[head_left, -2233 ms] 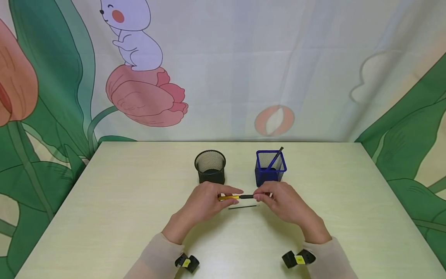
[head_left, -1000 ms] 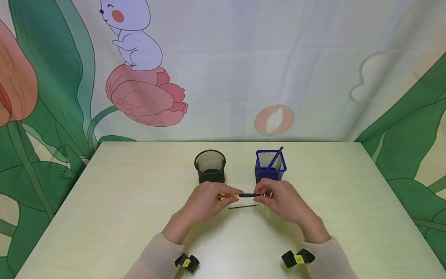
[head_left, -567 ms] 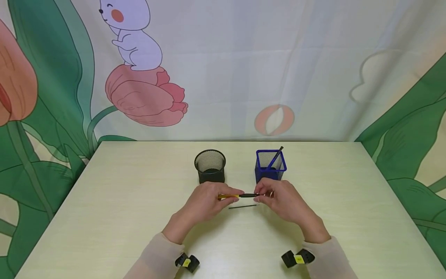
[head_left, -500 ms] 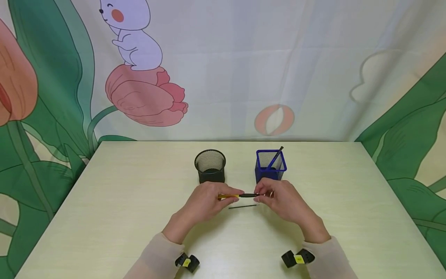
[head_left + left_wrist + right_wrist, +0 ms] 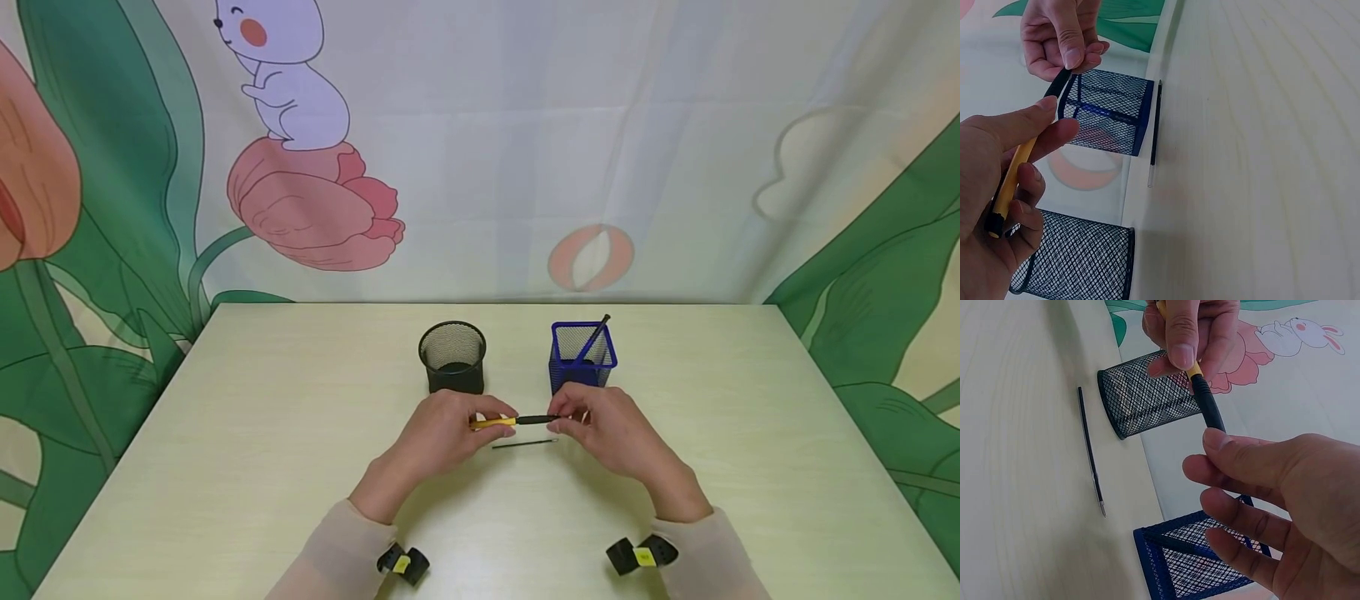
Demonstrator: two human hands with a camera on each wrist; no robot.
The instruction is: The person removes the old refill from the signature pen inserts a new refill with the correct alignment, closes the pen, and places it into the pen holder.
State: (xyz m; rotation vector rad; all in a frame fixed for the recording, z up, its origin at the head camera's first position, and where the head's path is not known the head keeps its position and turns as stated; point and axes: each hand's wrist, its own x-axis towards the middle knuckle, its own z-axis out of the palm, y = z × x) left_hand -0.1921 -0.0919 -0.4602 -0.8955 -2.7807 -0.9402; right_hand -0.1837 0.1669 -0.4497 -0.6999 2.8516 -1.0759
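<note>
A ballpoint pen with a yellow barrel [image 5: 1015, 172] and a black grip section [image 5: 534, 420] is held level above the table, between both hands. My left hand [image 5: 444, 429] pinches the yellow barrel between thumb and forefinger. With thumb and forefinger, my right hand [image 5: 611, 429] pinches the tip end of the black section, covering the tip. The two pen parts meet between the hands; whether they are fully joined cannot be told. Below them, a thin dark ink refill [image 5: 1089, 450] lies on the table, its metal tip pointing right in the head view.
Behind the left hand stands a round black mesh pen holder [image 5: 453, 379]. A square blue mesh pen holder [image 5: 557, 379], with one pen [image 5: 596, 337] leaning in it, stands behind the right hand. A printed curtain [image 5: 480, 167] hangs at the pale table's [image 5: 300, 367] back edge.
My left thumb and forefinger have shifted slightly on the barrel, baring more yellow near the joint. Since the earliest frame, my right hand has risen slightly. The refill and both holders stay put.
</note>
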